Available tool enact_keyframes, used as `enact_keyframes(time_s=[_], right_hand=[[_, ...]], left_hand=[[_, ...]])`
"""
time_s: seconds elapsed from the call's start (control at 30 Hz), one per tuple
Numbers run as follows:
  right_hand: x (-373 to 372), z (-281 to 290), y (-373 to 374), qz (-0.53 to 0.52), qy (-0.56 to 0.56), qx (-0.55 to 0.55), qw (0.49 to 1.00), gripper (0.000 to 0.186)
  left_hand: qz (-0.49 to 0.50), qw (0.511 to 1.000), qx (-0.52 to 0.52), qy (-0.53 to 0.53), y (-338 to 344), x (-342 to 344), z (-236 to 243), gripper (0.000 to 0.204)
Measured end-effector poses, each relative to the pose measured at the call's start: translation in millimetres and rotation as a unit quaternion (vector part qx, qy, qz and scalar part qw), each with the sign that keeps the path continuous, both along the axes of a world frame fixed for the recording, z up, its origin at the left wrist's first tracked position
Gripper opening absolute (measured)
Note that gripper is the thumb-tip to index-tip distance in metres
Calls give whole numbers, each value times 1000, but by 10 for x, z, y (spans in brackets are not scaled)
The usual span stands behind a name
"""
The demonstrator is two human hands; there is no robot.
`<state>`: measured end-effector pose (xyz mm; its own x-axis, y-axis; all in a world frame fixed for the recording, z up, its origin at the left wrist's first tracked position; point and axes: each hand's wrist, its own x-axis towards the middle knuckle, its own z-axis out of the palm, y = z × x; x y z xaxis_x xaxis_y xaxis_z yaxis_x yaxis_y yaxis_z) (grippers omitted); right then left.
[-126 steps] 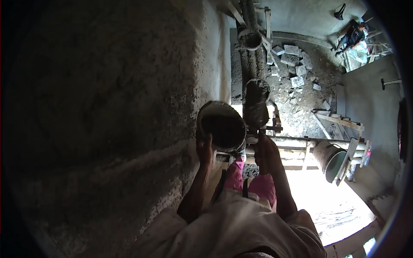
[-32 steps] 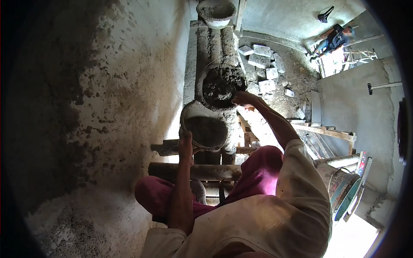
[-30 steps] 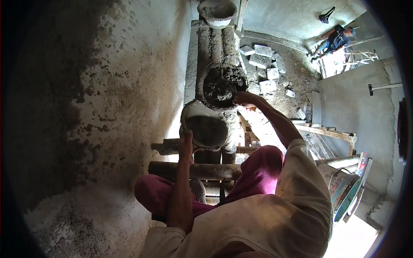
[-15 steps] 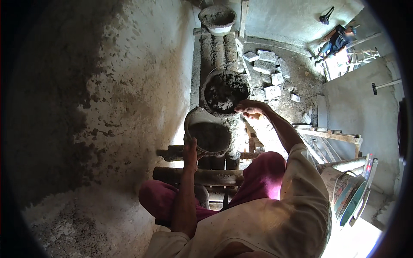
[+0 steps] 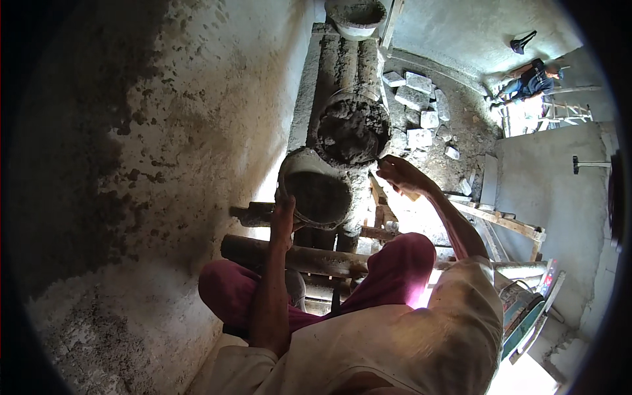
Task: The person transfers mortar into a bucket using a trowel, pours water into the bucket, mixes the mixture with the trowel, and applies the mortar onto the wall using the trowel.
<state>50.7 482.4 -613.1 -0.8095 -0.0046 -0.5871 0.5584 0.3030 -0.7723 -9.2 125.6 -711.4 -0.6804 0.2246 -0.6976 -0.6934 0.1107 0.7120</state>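
My left hand [image 5: 284, 220] is closed on the near-left rim of a pale bucket [image 5: 282, 176], whose inside looks dark and shadowed. Just beyond it, almost touching, stands a second bucket [image 5: 386, 146] filled with lumpy grey mortar [image 5: 352, 128]. My right hand [image 5: 403, 176] is at this bucket's near-right edge with its fingers curled. A pale, yellowish end shows below the palm, but the rest of what it grips is too dark to make out.
A third mortar-smeared bucket [image 5: 357, 31] stands at the far end of the log platform [image 5: 347, 62]. A rough plastered wall [image 5: 217, 99] rises on the left. Stone blocks [image 5: 413, 97] lie on the floor below right, near wooden framing [image 5: 503, 222]. Another person [image 5: 534, 80] is at the far right.
My right hand has drawn back slightly right and down from the mortar bucket's rim. My left hand still grips the near bucket. The whole view has shifted a little.
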Motion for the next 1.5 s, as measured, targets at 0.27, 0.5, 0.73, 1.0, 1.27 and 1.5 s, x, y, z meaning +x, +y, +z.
enact_keyframes(time_s=[0.27, 0.5, 0.73, 1.0, 1.27, 1.5], right_hand=[[88, 135, -568, 341, 249, 472, 774, 30], [-977, 927, -235, 344, 188, 649, 652, 18], [-1627, -323, 356, 308, 86, 679, 660, 14], [-299, -199, -103, 318, 59, 579, 748, 16], [-1388, 167, 363, 313, -106, 657, 677, 23], [-1362, -482, 473, 182, -163, 577, 779, 32]], left_hand=[[4, 1000, 14, -8, -30, -54, -56, 47], [-28, 999, 10, -11, -30, -40, 213, 52], [-18, 1000, -9, 4, 209, 42, 290, 47], [-26, 999, -5, -22, 87, -26, 97, 41], [-24, 999, -8, 32, 127, 50, 157, 47], [-112, 992, -19, 55, 152, 26, -80, 63]])
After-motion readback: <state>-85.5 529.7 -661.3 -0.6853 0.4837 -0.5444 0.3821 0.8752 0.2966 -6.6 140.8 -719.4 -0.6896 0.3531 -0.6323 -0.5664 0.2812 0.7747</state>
